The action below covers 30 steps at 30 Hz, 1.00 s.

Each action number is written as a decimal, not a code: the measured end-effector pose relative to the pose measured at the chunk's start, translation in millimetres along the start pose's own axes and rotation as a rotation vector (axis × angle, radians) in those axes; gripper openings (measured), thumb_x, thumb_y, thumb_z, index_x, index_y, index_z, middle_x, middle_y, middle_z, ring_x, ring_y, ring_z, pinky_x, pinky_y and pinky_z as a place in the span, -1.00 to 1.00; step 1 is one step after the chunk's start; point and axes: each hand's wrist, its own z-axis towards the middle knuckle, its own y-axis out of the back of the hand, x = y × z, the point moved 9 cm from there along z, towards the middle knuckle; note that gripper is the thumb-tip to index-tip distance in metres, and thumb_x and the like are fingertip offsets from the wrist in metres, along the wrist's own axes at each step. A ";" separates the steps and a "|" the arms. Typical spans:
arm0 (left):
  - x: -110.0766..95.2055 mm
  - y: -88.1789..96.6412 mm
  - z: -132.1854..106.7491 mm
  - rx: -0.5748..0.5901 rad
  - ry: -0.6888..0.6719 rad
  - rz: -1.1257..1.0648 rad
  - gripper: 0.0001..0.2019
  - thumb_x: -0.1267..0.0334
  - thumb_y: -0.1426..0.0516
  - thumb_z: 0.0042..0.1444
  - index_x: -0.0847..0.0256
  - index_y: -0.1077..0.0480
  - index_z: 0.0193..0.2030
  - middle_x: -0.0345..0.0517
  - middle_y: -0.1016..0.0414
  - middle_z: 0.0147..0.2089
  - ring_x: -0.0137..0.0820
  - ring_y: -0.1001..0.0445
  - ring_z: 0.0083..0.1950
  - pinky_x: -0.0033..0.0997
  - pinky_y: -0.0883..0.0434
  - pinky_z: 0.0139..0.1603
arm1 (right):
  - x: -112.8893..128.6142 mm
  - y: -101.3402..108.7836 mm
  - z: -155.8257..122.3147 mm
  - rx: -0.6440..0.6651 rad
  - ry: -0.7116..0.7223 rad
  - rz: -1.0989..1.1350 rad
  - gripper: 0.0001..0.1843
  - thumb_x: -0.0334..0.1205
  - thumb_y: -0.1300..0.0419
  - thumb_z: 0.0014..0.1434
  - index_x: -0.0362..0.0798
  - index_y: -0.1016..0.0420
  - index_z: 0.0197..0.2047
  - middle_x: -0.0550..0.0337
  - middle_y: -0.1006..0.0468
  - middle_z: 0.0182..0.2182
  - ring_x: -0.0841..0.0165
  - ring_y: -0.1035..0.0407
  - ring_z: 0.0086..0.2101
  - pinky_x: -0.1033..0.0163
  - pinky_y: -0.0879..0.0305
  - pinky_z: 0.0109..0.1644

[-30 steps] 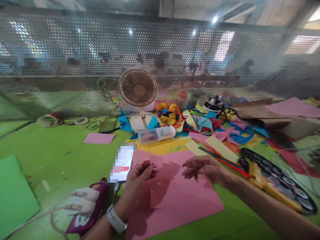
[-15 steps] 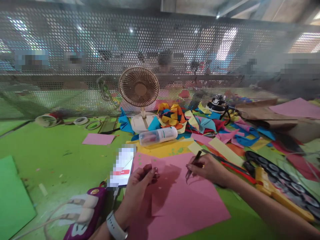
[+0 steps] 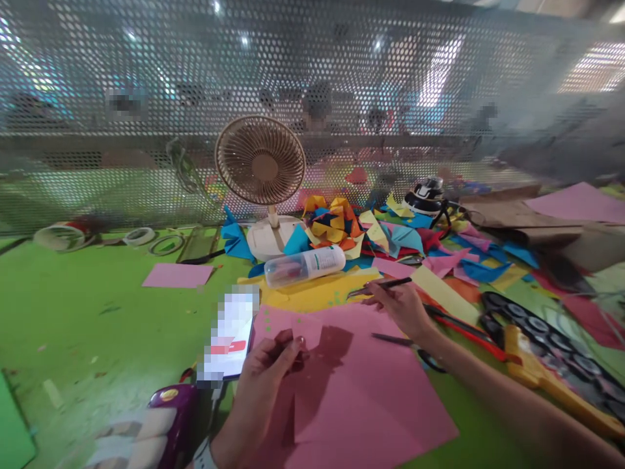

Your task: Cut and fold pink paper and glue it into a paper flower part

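My left hand [image 3: 263, 384] is closed in a pinch on a small folded piece of pink paper [image 3: 308, 329], held just above a large pink sheet [image 3: 361, 397] on the green table. My right hand [image 3: 403, 306] is closed on a pair of dark scissors [image 3: 375, 286]. The blades are spread wide, one pointing left over the yellow paper [image 3: 312, 296], the other lying on the pink sheet. A phone [image 3: 228, 335] lies just left of my left hand.
A small desk fan [image 3: 261, 163] stands behind a lying clear bottle [image 3: 303, 265]. A pile of coloured paper pieces [image 3: 390, 241] spreads to the right. Tape rolls [image 3: 139, 236] sit at the back left. A yellow tool [image 3: 541, 374] and a purple pouch [image 3: 170, 417] lie near.
My right hand picked up the scissors, moved away from me toward the yellow paper and spread the blades. My left hand has kept its pinch on the small pink piece.
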 end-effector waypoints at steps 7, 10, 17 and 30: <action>-0.6 1.3 -0.1 -0.017 0.008 0.003 -0.65 0.22 -0.38 -0.26 0.27 -0.46 -0.30 -0.17 -0.56 -0.44 -0.44 -0.51 -0.43 -0.50 -0.43 -0.37 | -4.7 -5.0 0.2 0.020 0.024 -0.019 -0.53 0.13 -0.12 0.14 -0.15 -0.57 -0.28 -0.02 -0.60 -0.28 0.25 -0.53 -0.40 0.31 -0.38 -0.48; -1.4 1.1 -1.0 -0.028 0.018 0.020 -0.66 0.22 -0.39 -0.28 0.27 -0.47 -0.31 -0.18 -0.56 -0.45 -0.43 -0.50 -0.44 -0.48 -0.43 -0.37 | -6.9 -6.1 2.3 0.011 0.026 -0.016 -0.53 0.13 -0.13 0.13 -0.16 -0.57 -0.31 -0.04 -0.59 -0.26 0.27 -0.52 -0.42 0.29 -0.40 -0.46; -1.7 1.0 -1.8 -0.040 0.011 0.021 -0.64 0.19 -0.38 -0.29 0.27 -0.48 -0.31 -0.15 -0.56 -0.44 -0.42 -0.49 -0.45 -0.47 -0.43 -0.37 | -10.2 -10.2 3.5 0.050 0.033 0.006 -0.53 0.14 -0.13 0.13 -0.14 -0.56 -0.29 -0.03 -0.56 -0.18 0.23 -0.53 -0.36 0.23 -0.46 -0.37; -0.1 3.6 -0.6 -0.047 0.011 0.021 -0.64 0.20 -0.40 -0.32 0.28 -0.48 -0.34 -0.14 -0.56 -0.46 -0.41 -0.49 -0.47 -0.46 -0.43 -0.40 | -12.0 -7.5 6.1 0.052 -0.008 0.017 -0.51 0.17 -0.12 0.11 -0.12 -0.55 -0.27 -0.03 -0.59 -0.23 0.17 -0.53 -0.32 0.22 -0.46 -0.38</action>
